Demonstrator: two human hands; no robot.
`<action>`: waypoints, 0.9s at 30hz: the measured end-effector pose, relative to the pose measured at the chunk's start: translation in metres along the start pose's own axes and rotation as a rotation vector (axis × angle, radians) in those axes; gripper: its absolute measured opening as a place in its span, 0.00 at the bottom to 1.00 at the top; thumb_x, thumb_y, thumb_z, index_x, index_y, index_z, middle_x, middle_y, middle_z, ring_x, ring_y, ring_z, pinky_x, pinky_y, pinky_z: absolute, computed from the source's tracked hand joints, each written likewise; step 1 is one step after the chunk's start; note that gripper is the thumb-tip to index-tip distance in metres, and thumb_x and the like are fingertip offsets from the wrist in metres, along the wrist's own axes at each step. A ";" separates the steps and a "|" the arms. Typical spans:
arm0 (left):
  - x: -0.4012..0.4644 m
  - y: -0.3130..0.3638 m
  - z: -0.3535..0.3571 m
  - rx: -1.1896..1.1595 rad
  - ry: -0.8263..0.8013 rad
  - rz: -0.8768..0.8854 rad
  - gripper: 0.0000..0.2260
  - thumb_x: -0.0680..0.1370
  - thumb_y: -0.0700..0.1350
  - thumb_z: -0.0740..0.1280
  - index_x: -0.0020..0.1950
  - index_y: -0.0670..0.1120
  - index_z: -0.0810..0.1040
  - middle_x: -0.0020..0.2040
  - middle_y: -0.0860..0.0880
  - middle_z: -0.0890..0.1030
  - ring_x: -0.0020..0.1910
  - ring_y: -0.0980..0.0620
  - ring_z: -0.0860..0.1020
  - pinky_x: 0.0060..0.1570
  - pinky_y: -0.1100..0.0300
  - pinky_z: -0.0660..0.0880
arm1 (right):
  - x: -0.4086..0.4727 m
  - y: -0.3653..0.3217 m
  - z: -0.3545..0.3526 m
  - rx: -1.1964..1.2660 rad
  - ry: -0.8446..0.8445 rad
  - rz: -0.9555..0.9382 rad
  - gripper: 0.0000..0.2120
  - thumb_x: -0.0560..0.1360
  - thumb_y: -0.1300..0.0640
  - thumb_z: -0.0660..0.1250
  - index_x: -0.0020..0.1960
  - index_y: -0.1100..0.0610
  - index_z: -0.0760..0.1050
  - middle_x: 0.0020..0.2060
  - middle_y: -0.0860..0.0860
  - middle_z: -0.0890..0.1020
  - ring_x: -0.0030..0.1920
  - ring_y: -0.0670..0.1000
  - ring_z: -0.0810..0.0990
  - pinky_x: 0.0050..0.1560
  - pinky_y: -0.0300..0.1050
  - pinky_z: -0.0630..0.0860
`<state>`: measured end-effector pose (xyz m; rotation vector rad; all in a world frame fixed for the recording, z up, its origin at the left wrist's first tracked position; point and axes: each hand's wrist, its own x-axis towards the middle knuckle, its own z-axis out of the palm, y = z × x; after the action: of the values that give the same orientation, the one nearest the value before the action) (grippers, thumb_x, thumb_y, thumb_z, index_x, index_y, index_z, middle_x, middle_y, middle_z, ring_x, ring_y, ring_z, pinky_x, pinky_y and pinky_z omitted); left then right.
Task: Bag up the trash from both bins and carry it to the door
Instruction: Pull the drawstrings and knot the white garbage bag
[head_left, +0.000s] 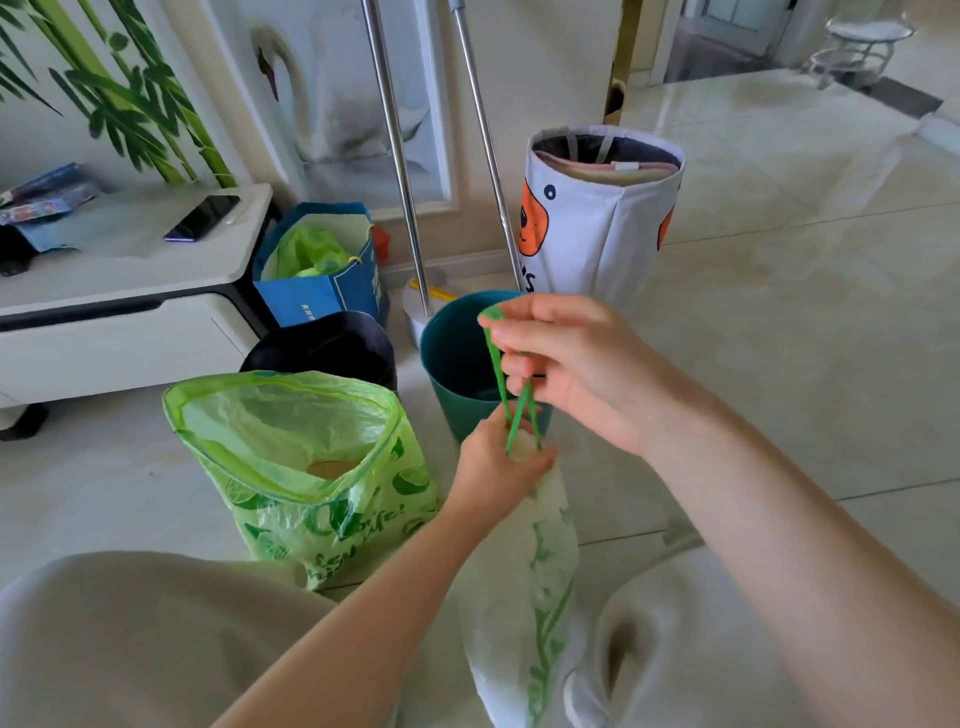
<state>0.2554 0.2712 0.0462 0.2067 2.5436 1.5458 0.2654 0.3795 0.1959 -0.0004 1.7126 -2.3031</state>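
The right hand (566, 364) is raised in front of the teal bin (457, 364), its fingers (524, 317) curled tight around the green drawstring (501, 384), whose loop shows at the top of the grip by the fingertips. The string runs down in taut strands to the left hand (493, 467), which is closed around the gathered neck of a pale bag (524, 587) with green print. That bag hangs below the left hand, between the person's knees, its mouth pinched shut. To the left, a second green bag (311, 483) stands on the floor (779, 364) with its mouth wide open and something tan lying inside. Behind it sits a black bin (332, 345), just beside the teal one. Further back are a blue paper bag (327, 270) with green plastic inside, two metal poles (395, 156), and a white fabric hamper (597, 218). A phone (202, 217) lies on the white table (130, 270) at the left.
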 end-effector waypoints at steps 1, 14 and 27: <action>0.002 -0.003 0.002 0.011 0.035 -0.004 0.08 0.70 0.49 0.70 0.47 0.52 0.77 0.43 0.49 0.81 0.43 0.49 0.79 0.47 0.50 0.78 | -0.001 -0.001 0.000 0.033 -0.018 -0.008 0.08 0.76 0.67 0.64 0.54 0.65 0.74 0.33 0.51 0.71 0.31 0.47 0.67 0.36 0.41 0.62; 0.015 -0.023 -0.013 0.462 0.150 0.413 0.17 0.71 0.55 0.65 0.31 0.51 0.61 0.27 0.58 0.62 0.31 0.53 0.65 0.47 0.53 0.69 | 0.003 -0.012 -0.030 -0.897 0.476 -0.519 0.04 0.68 0.61 0.71 0.39 0.53 0.81 0.32 0.47 0.82 0.33 0.45 0.79 0.40 0.37 0.75; 0.019 -0.042 -0.007 0.333 -0.041 0.187 0.13 0.80 0.52 0.56 0.54 0.51 0.79 0.49 0.55 0.76 0.56 0.55 0.68 0.61 0.56 0.60 | 0.005 0.000 -0.002 -0.320 0.363 -0.452 0.08 0.69 0.67 0.71 0.39 0.54 0.82 0.33 0.56 0.84 0.31 0.48 0.79 0.33 0.35 0.72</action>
<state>0.2342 0.2500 0.0107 0.5242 2.8011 1.1440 0.2603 0.3803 0.1939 -0.0373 2.4731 -2.4056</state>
